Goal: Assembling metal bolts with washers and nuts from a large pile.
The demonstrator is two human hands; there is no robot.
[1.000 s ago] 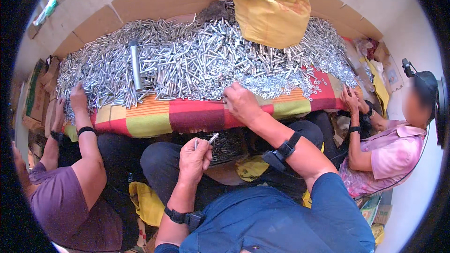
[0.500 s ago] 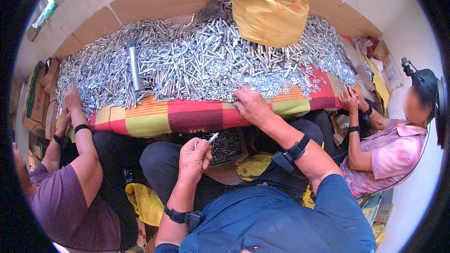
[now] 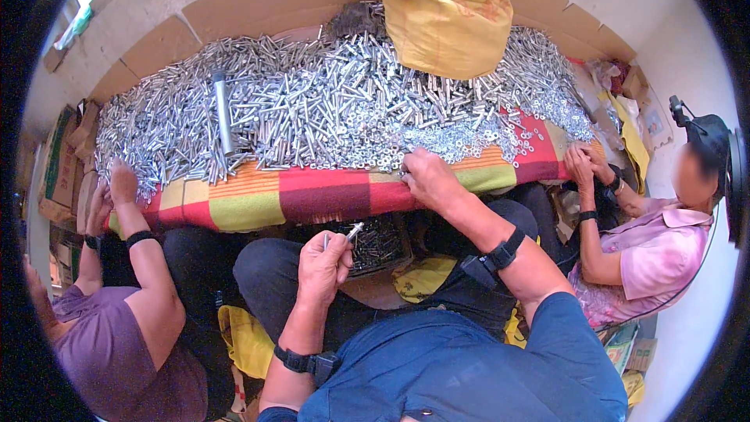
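My left hand (image 3: pixel 322 267) is closed around a small silvery bolt (image 3: pixel 355 231), whose end sticks out past the thumb. It stays low, in front of the blanket's near edge. My right hand (image 3: pixel 434 180) is over the near edge of the patterned blanket (image 3: pixel 324 194), beside loose washers and nuts (image 3: pixel 379 152). Its thumb and fingers are pinched together, and what they hold is too small and hidden to make out. Beyond it spreads a wide heap of metal bolts and sleeves (image 3: pixel 305 101).
A metal tube (image 3: pixel 224 113) lies on the heap. A yellow sack (image 3: pixel 449 19) hangs over its back. Below the blanket's edge is a container of dark metal parts (image 3: pixel 379 246). Co-workers sit at left (image 3: pixel 125 344) and right (image 3: pixel 641 250), hands at the heap's edge.
My right hand has shifted slightly right and back toward me, off the washers' edge. The left hand has stayed put with the bolt. The left co-worker's hands have moved apart.
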